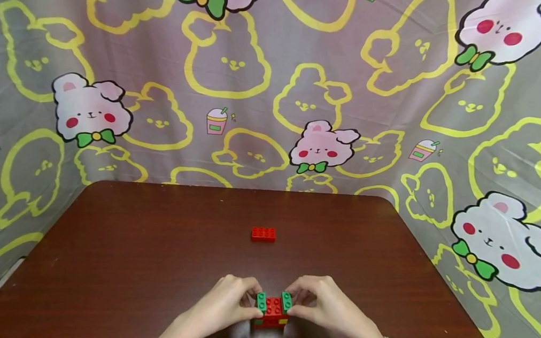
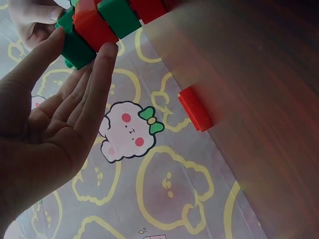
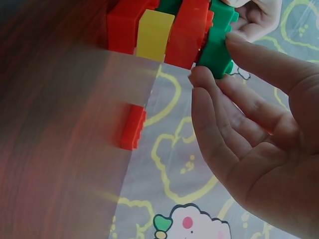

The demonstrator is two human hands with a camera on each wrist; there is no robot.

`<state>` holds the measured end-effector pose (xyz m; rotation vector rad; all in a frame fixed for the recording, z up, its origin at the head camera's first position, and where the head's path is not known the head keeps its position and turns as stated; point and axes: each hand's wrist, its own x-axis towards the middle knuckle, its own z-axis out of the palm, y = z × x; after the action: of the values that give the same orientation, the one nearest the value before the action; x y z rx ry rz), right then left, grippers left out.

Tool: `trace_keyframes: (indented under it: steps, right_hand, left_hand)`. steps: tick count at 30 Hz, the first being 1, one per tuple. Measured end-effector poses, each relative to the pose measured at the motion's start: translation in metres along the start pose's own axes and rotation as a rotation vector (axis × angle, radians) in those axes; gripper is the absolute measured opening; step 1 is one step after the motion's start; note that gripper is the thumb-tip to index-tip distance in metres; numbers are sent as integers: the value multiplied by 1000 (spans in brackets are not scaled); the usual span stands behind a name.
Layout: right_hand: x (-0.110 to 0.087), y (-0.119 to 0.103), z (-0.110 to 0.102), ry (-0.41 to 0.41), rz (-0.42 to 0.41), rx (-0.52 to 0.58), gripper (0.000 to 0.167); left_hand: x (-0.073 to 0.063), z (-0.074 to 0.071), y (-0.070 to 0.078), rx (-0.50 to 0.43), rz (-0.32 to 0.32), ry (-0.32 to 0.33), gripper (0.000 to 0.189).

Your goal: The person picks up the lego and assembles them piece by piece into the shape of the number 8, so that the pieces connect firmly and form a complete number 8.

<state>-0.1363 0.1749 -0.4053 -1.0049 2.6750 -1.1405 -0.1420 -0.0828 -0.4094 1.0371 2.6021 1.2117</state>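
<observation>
Low in the head view stands a stack of toy building bricks, with a red brick (image 1: 273, 307) in its upper part. A green brick (image 1: 261, 302) caps its left end and another green brick (image 1: 287, 301) its right end. My left hand (image 1: 226, 303) pinches the left green brick between thumb and fingers. On the other side my right hand (image 1: 324, 301) pinches the right one the same way. Below the upper red brick, a yellow brick (image 3: 155, 35) shows in the right wrist view and a green brick (image 2: 119, 19) in the left wrist view, above a red bottom brick (image 3: 122, 27).
A loose red brick (image 1: 263, 234) with studs up lies on the brown table (image 1: 161, 243), farther off beyond the stack. A grey curtain (image 1: 246, 106) printed with rabbits and yellow outlines hangs around the table's back and sides.
</observation>
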Motion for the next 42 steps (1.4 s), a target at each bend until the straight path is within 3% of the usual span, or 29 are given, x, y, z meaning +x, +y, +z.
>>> trace_keyframes:
  steps: [9, 21, 29, 38, 42]
  right_hand:
    - [1, 2, -3, -30, 58, 53, 21]
    - [-3, 3, 0, -17, 49, 85, 22]
    - [-4, 5, 2, 3, 29, 59, 22]
    - [-6, 6, 4, 10, 49, 79, 21]
    - [-6, 7, 5, 15, 45, 85, 22]
  left_hand:
    - [2, 0, 2, 21, 7, 8, 20]
    - [-1, 4, -2, 21, -9, -1, 21]
    - [0, 1, -5, 78, 43, -16, 23]
    - [2, -6, -18, -72, 79, -102, 24]
    - [4, -14, -25, -90, 104, -156, 22]
